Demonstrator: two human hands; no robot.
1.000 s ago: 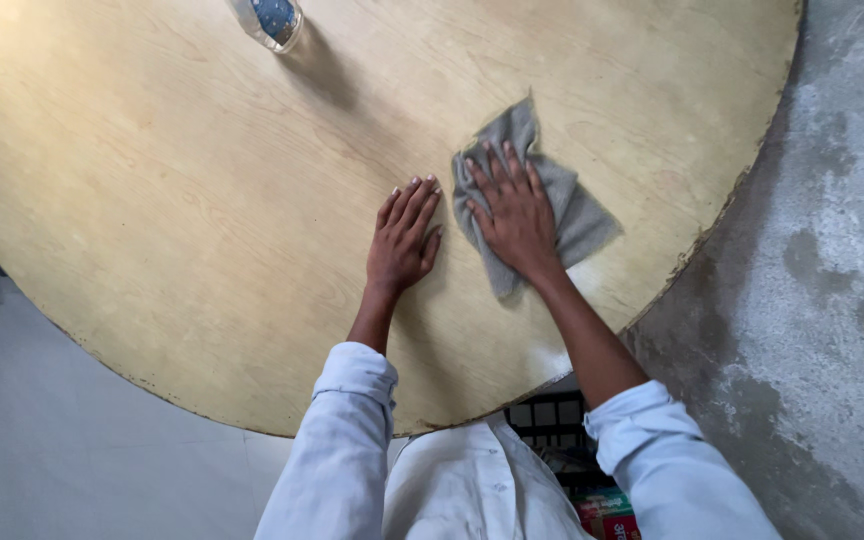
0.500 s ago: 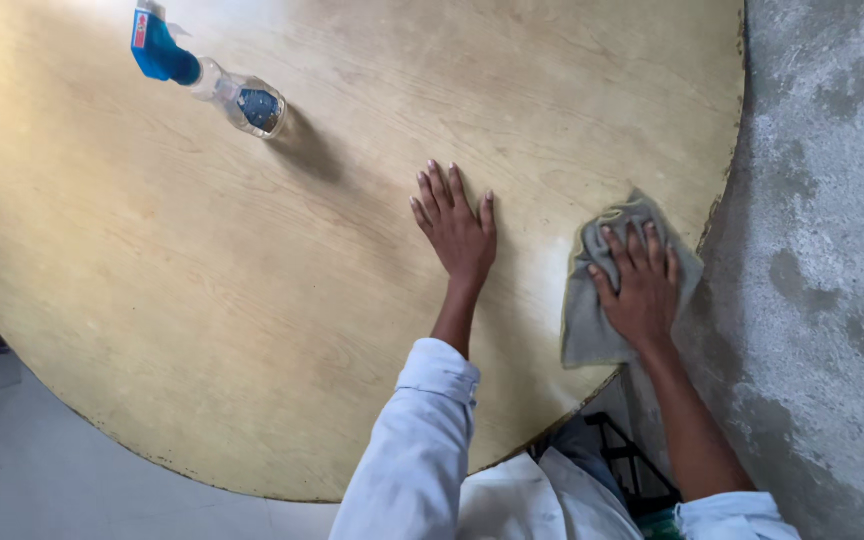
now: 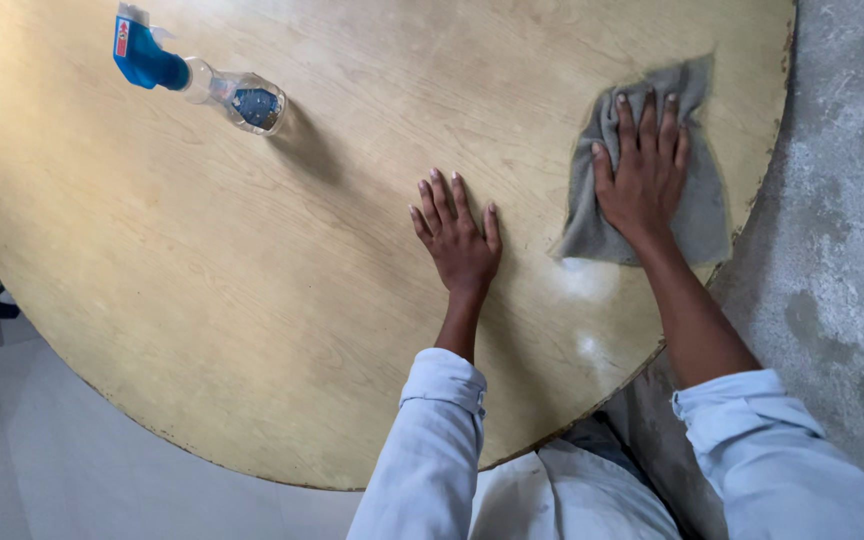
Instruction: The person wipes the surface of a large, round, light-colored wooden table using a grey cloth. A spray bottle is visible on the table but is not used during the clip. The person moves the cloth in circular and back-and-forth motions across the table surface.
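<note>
My right hand (image 3: 643,170) presses flat on a grey cloth (image 3: 704,205) spread on the round, pale wooden table (image 3: 252,280), close to its right edge. My left hand (image 3: 457,235) lies flat on the bare tabletop with its fingers apart, holding nothing, a little left of the cloth. A clear spray bottle (image 3: 207,85) with a blue trigger head stands at the far left part of the table. Both my arms wear white sleeves.
Rough grey concrete floor (image 3: 842,200) lies beyond the table's right edge. Lighter smooth floor (image 3: 32,460) shows below the table's left edge. A damp shiny patch (image 3: 584,278) sits on the wood just below the cloth.
My right hand has slid the cloth from the table's near right edge farther away along the right rim. My left hand has stayed planted on the tabletop.
</note>
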